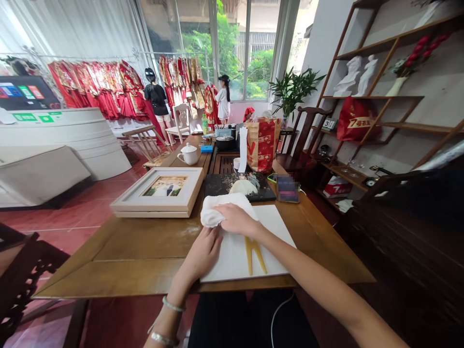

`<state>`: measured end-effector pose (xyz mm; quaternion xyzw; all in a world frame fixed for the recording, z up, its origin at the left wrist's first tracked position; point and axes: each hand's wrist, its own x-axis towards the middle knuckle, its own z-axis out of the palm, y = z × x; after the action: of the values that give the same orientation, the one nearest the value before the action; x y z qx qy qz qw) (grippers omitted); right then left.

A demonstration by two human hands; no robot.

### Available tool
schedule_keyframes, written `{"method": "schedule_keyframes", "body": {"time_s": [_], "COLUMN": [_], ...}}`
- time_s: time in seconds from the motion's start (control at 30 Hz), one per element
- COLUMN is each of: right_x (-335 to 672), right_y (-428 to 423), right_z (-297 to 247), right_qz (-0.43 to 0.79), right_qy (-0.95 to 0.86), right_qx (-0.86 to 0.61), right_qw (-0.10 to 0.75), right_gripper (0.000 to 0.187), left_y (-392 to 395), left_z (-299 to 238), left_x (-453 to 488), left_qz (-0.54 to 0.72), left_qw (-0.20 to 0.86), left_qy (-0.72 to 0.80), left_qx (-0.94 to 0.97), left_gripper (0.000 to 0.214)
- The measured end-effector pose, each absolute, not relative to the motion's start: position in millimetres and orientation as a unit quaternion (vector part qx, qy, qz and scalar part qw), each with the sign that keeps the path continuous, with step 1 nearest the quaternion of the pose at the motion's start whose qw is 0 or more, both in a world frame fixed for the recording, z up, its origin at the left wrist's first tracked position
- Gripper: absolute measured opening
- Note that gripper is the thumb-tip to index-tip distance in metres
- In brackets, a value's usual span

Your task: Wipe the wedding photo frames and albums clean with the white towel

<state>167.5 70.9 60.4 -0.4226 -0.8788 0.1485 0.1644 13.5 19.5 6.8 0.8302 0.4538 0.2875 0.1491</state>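
**Mia:** What was the table (137, 256) like?

**Ben:** It was brown wood and a bit dusty. A white board (235, 261) lay flat at the bottom middle of the frame, with a yellow V shape (255, 253) on it.

**Mia:** Where were the hands?

**Ben:** The right hand (237, 220) pressed down on a white cloth (217, 208) at the top of the board, with its fingers bent over the cloth. The left hand (203, 251) touched the board's left edge. I could not tell if it gripped.

**Mia:** What else was on the table?

**Ben:** A picture frame (159, 191) lay to the left, a dark photo (239, 186) lay just behind the cloth, and a phone (287, 188) lay beside it. A white cup (189, 154) and a red bag (263, 142) stood farther back.

**Mia:** And the room?

**Ben:** The floor had red tiles. Red dresses (94, 87) hung on a rail at the upper left, by big windows. Two people (156, 99) stood there. Wood shelves (384, 96) filled the right side.

**Mia:** Any words?

**Ben:** A red shelf bag (357, 123) showed a 7. A small sign (328, 124) looked like 3 and 4. The rest was too small to read.
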Motion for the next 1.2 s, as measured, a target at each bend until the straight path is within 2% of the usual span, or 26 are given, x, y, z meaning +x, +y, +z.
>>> {"method": "schedule_keyframes", "body": {"time_s": [0.17, 0.47, 0.7, 0.9, 1.03, 1.2], "right_x": [185.9, 290.8, 280.4, 296.0, 305.9, 300.2], "right_y": [57.7, 24.5, -36.3, -103.7, -82.6, 2.8], "right_z": [58.2, 26.4, 20.4, 30.0, 32.4, 26.2], "right_qz": [0.12, 0.058, 0.049, 0.099, 0.128, 0.152], "right_qy": [-0.861, -0.805, -0.857, -0.897, -0.868, -0.827], "right_qx": [-0.468, -0.57, -0.491, -0.411, -0.455, -0.497], "right_qw": [0.155, 0.155, 0.152, 0.127, 0.15, 0.216], "right_gripper": [0.053, 0.078, 0.092, 0.096, 0.095, 0.083], "left_y": [19.8, 20.5, 18.9, 20.3, 21.9, 22.0], "left_z": [5.2, -1.8, 2.3, -1.8, -3.5, -0.6], "left_x": [11.9, 8.8, 12.9, 12.7, 11.1, 10.6], "left_qz": [0.281, 0.265, 0.252, 0.254, 0.254, 0.23], "left_qw": [0.16, 0.168, 0.168, 0.16, 0.149, 0.153], "left_qy": [0.453, 0.474, 0.487, 0.483, 0.473, 0.48], "left_qx": [0.831, 0.823, 0.819, 0.823, 0.831, 0.833], "left_gripper": [0.04, 0.045, 0.046, 0.046, 0.046, 0.047]}}
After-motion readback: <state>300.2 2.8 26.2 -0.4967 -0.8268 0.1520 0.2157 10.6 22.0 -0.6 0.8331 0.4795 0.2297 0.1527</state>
